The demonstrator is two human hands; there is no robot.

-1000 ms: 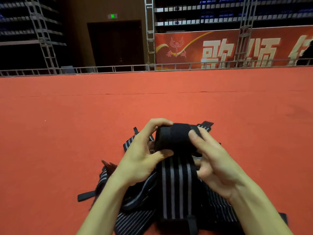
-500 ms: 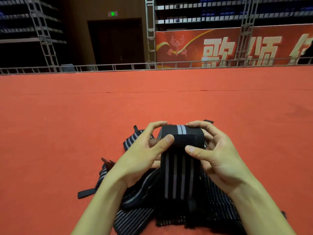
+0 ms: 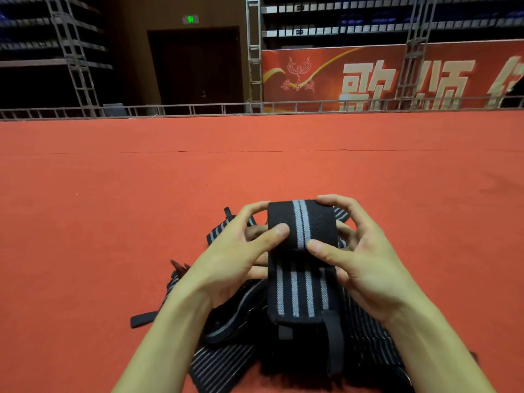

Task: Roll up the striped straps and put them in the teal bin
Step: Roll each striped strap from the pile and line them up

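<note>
A red banner [image 3: 397,78] hangs behind the railing at the far edge of the red floor. It carries large pale Chinese characters: "歌" [image 3: 365,85], then "颂" [image 3: 450,83], then a third character [image 3: 507,80] cut off by the picture's right edge. At the banner's left end, small gold characters [image 3: 297,87] under a gold emblem [image 3: 297,68] are too small to read. Above the dark door [image 3: 195,66] glows a green sign [image 3: 190,19], its marking unreadable.

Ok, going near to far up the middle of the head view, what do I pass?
The pile of loose striped straps → half-rolled strap, gripped by the left hand and right hand → red carpet → metal rail → dark doorway.
</note>
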